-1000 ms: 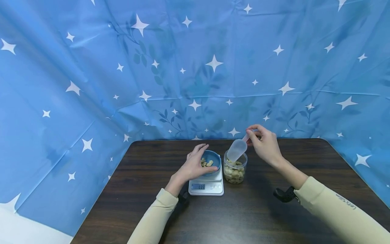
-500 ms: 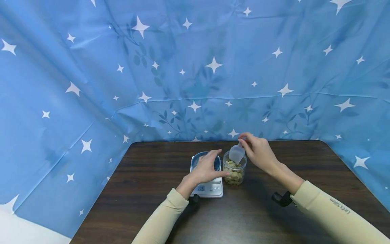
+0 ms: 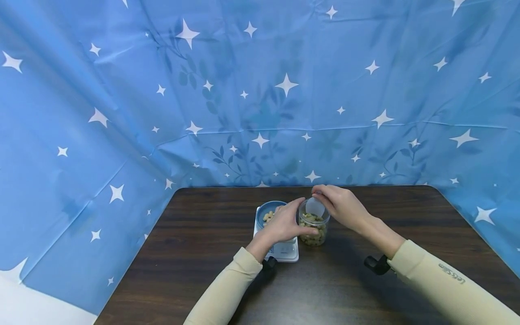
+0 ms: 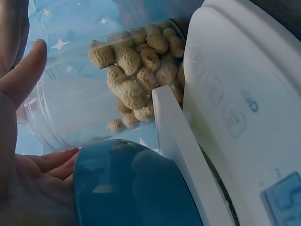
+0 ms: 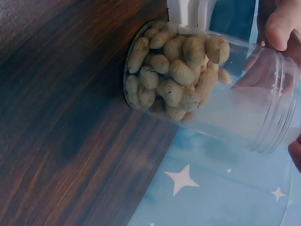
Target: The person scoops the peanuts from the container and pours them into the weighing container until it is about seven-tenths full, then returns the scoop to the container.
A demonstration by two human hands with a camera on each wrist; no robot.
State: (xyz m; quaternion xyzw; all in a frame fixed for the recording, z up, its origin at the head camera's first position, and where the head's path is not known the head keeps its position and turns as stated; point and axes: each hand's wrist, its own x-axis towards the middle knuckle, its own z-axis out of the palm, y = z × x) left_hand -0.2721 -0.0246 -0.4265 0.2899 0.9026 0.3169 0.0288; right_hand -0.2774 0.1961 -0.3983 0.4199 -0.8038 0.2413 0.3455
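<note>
In the head view my right hand point(image 3: 345, 207) pinches the handle of a translucent white scoop point(image 3: 314, 206), whose bowl is lowered into a clear jar point(image 3: 326, 221). Unshelled peanuts point(image 5: 181, 70) fill the lower part of the jar, seen through its wall. My left hand point(image 3: 284, 223) reaches to the jar's left side with thumb and fingers spread, the thumb across its front; firm contact cannot be made out. Under this hand, a blue bowl point(image 3: 262, 211) with some peanuts point(image 3: 268, 216) stands on a white kitchen scale point(image 3: 286, 256). The hand partly hides bowl and scale.
The dark wooden table point(image 3: 345, 289) extends around these things. Behind it hangs a blue curtain point(image 3: 260, 104) with white stars. Scale and jar stand close side by side; the scale's display point(image 4: 284, 200) shows only partly in the left wrist view.
My left hand has moved right, from the blue bowl across to the jar. My right hand has come left and down, lowering the scoop deeper into the jar.
</note>
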